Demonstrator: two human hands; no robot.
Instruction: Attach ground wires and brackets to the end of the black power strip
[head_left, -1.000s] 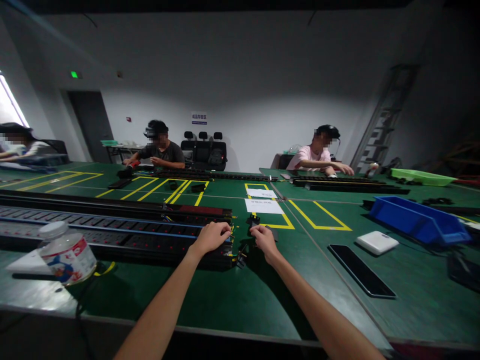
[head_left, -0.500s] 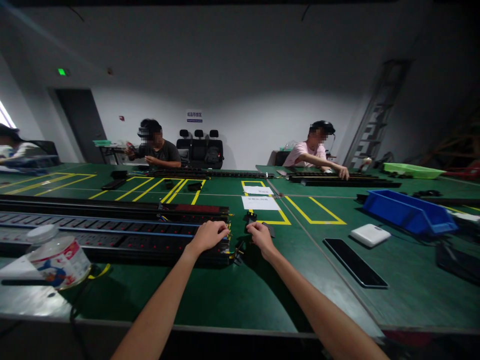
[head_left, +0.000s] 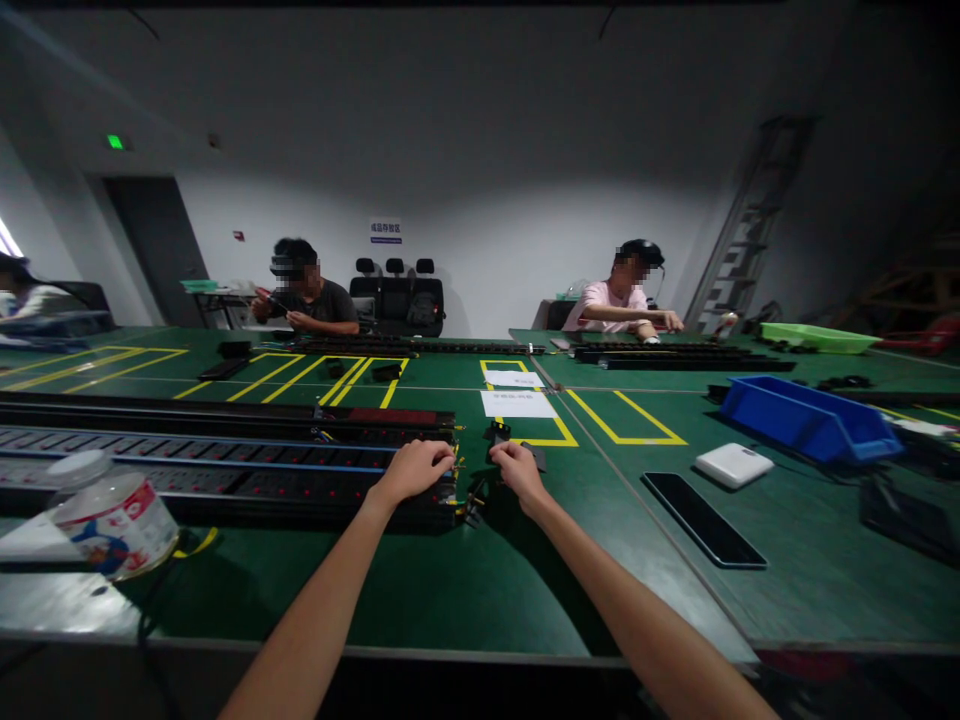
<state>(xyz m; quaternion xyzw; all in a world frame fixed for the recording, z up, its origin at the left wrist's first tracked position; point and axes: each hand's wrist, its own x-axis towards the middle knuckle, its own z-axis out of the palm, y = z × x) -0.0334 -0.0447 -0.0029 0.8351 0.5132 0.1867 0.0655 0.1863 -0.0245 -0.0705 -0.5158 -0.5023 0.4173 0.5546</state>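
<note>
Long black strips with rows of small red marks (head_left: 300, 489) lie side by side on the green table. My left hand (head_left: 420, 468) rests over their right end, its fingers curled together by the short wires (head_left: 453, 503) there. What its fingertips grip is hidden. Just right of the strip ends, my right hand (head_left: 517, 470) is closed in a pinch, and whatever sits between thumb and finger is too small to name. Small black parts (head_left: 498, 432) lie right behind it. A dark clip-like piece (head_left: 474, 503) shows between the hands, at the strips' near corner.
A clear jar (head_left: 120, 520) stands at the left front. On the right are a phone (head_left: 703, 518), a white box (head_left: 734, 465) and a blue bin (head_left: 810, 425). White papers (head_left: 517, 404) lie ahead. Across the table sit one co-worker (head_left: 315, 300) and another (head_left: 615, 300).
The view has shifted slightly. Both my hands keep nearly the same pose and place. The co-worker at the right has raised a hand off the black strips there.
</note>
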